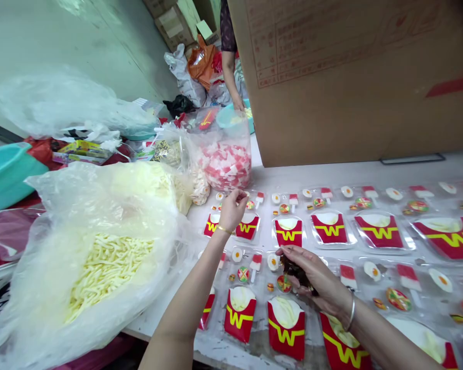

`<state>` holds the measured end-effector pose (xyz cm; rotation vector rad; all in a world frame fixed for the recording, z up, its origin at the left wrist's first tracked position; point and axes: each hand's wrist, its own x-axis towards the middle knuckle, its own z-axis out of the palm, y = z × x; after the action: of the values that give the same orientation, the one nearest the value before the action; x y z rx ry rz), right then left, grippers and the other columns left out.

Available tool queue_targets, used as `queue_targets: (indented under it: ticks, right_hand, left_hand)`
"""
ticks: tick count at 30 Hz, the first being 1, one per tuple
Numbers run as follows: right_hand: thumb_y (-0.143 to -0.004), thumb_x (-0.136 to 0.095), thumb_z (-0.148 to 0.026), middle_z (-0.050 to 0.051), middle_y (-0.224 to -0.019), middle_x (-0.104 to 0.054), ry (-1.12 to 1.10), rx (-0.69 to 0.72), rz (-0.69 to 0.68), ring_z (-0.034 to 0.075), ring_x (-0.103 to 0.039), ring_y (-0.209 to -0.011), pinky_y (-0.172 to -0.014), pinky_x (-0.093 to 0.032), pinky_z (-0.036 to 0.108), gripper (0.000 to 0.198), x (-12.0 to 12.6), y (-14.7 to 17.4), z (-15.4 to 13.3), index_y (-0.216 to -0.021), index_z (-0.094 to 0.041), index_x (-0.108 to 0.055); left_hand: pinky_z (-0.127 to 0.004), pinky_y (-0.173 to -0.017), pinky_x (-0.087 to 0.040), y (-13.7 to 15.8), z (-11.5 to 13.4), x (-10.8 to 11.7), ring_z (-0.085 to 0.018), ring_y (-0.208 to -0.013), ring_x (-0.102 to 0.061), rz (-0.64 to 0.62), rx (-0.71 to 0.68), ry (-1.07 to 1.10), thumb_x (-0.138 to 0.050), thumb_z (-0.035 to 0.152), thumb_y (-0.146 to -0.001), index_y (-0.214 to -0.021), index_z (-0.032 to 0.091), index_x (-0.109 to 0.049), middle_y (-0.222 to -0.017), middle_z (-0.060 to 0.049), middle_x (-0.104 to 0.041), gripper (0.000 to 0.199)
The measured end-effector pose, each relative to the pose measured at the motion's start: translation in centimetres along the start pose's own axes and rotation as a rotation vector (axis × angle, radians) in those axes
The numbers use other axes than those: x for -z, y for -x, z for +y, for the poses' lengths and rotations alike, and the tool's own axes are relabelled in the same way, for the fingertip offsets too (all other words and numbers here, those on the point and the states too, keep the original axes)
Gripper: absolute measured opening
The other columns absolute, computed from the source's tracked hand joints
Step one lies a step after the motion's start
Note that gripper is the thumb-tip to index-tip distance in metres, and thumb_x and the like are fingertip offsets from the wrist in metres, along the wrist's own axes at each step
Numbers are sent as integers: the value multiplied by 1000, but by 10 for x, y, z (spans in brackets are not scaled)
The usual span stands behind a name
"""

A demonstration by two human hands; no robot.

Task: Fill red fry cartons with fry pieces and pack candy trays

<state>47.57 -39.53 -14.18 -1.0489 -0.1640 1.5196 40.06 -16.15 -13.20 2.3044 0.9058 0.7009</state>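
My left hand (231,209) is pinched over the far row of clear plastic trays; whatever is between its fingertips is too small to make out. In my right hand (318,277), cupped above the near row, lies a clump of dark brown glossy pieces (295,271). The trays hold a red fries-box shape with a yellow W (286,329), a fried-egg candy (273,261), a red-and-white popsicle shape (256,263), a round pizza-like piece (243,274) and a tiny burger piece (270,287).
An open plastic bag of pale yellow strips (108,267) lies left of the trays. Behind stands a clear bag of pink-and-white pieces (226,164). A large cardboard box (355,87) borders the far side. Another person's hand (238,103) reaches into a turquoise basin (226,118).
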Motion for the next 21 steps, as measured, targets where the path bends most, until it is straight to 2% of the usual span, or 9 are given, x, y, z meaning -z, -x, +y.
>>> queue_targets:
  ticks: [3, 6, 9, 11, 13, 15, 19, 21]
  right_hand:
    - [-83, -55, -45, -5, -54, -47, -116, -1, -29, 4, -34, -37, -35, -13, 17, 29, 6, 1, -1, -96, -19, -56]
    - [-83, -56, -44, -4, -53, -48, -166, 14, -16, 4, -32, -36, -35, -15, 17, 26, 9, 3, -4, -90, -19, -54]
    - [-80, -60, -44, -3, -60, -52, -187, 42, 4, 4, -35, -39, -35, -13, 17, 27, 10, 5, -11, -88, -19, -54]
    - [-80, -60, -46, -3, -60, -52, -200, 50, -3, 4, -35, -39, -35, -13, 17, 29, 12, 5, -16, -91, -19, -55]
    - [-80, -58, -48, -4, -57, -50, -220, 42, -22, 4, -34, -37, -35, -13, 17, 32, 13, 4, -19, -93, -19, -56]
    - [-81, -57, -50, -4, -56, -50, -242, 27, -41, 4, -33, -36, -35, -12, 17, 34, 14, 3, -21, -93, -18, -56]
    - [-80, -57, -49, -2, -62, -54, -266, 42, -35, 4, -35, -36, -34, -11, 18, 32, 15, 0, -21, -86, -17, -56]
    - [-81, -57, -48, -3, -58, -52, -254, 59, -20, 4, -35, -35, -34, -12, 19, 32, 16, -1, -20, -79, -17, -54]
  left_hand:
    - [-26, -70, -41, -26, -24, -22, -15, -74, -57, -16, 3, -177, -51, 18, -80, -81, 19, -57, -78, -2, -64, 6]
    - [-30, -75, -40, -39, -28, -39, -19, -82, -59, -66, -18, -384, -51, 18, -80, -83, 20, -60, -83, -4, -65, 10]
    - [-35, -79, -39, -43, -25, -43, -24, -91, -58, -110, -52, -510, -51, 18, -80, -85, 19, -63, -89, -8, -64, 13]
    - [-37, -82, -39, -40, -22, -40, -25, -95, -57, -128, -58, -501, -53, 20, -80, -88, 19, -65, -95, -10, -63, 14]
    - [-38, -84, -40, -33, -12, -33, -24, -96, -56, -133, -63, -397, -54, 25, -82, -95, 19, -65, -100, -10, -61, 18]
    - [-35, -86, -42, -18, 8, -25, -21, -94, -57, -202, -102, -183, -53, 31, -84, -102, 19, -64, -104, -9, -60, 24]
    - [-30, -88, -45, 24, 64, -17, -16, -95, -57, -590, -192, 294, -57, 37, -84, -102, 20, -64, -103, -5, -62, 26]
    - [-28, -82, -47, 39, 82, -21, -15, -89, -59, -703, -118, 413, -59, 37, -82, -93, 18, -65, -95, -5, -64, 22]
